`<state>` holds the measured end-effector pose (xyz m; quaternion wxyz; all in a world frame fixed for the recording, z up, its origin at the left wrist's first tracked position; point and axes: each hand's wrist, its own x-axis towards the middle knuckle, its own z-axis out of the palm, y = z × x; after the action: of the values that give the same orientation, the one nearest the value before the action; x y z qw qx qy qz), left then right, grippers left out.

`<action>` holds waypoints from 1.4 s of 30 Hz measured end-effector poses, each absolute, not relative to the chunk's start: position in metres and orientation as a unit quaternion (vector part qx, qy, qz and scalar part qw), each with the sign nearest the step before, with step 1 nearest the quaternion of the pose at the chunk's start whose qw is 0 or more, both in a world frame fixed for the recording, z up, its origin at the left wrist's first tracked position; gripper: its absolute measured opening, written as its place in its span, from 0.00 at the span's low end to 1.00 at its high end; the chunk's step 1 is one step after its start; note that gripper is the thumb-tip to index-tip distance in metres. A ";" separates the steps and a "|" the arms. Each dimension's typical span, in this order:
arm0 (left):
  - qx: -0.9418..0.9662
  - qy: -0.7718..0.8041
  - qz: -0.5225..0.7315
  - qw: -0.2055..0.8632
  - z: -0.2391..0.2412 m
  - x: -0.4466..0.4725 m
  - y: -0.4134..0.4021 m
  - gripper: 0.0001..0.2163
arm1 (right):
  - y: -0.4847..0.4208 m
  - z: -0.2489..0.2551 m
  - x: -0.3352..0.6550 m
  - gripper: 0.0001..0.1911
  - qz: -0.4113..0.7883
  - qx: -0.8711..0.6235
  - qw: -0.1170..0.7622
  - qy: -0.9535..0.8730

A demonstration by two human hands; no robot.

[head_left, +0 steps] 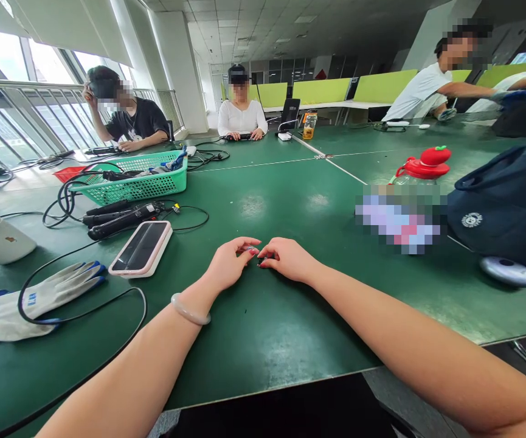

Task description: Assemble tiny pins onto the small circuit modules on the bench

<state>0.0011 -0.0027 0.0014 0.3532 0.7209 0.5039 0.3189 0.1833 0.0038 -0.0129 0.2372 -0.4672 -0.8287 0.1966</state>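
Green desk [290,340], surface glossy. Reference: phone [140,246], screen up. Left of phone: 1 white-and-blue glove [57,298]. Just beyond phone: black cabled devices [123,222], then 1 mint basket [139,181]. Well right of phone: navy bag [509,201], red-lidded bottle [422,165], 1 rounded device [502,271].

Overhead light pools in glossy patches on the smooth green tabletop [263,347] — from where I stand, a lacquer-like sheen. Perforated plastic forms the basket [141,187]; a glassy black screen fronts the phone [141,248] in its smooth, pale case. The work glove [57,298] is soft, matt cloth, the navy bag [509,194] dull fabric. Shiny red plastic caps the bottle [422,168] — and a polished bangle [190,310] gleams nearby.
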 end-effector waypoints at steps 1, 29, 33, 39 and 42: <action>0.725 0.510 0.312 0.342 0.001 0.001 -0.003 0.14 | 0.003 -0.013 0.182 0.03 0.196 -0.464 0.238 -0.830; 0.788 0.497 0.283 0.228 0.007 0.002 -0.005 0.16 | 0.008 -0.010 0.188 0.09 0.368 -0.489 0.376 -0.696; 0.808 0.496 0.264 0.178 0.009 0.003 -0.006 0.16 | 0.005 -0.007 0.187 0.08 0.327 -0.497 0.356 -0.720; 0.838 0.466 0.252 0.129 0.008 0.002 -0.006 0.16 | 0.002 -0.006 0.187 0.09 0.269 -0.493 0.333 -0.758; 0.839 0.464 0.253 0.128 0.007 0.002 -0.006 0.16 | 0.002 -0.005 0.188 0.09 0.251 -0.489 0.325 -0.770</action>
<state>0.0018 -0.0057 0.0072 0.1280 0.8392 0.4642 0.2529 0.1881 0.0021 -0.0048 0.3249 -0.4894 -0.7695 0.2505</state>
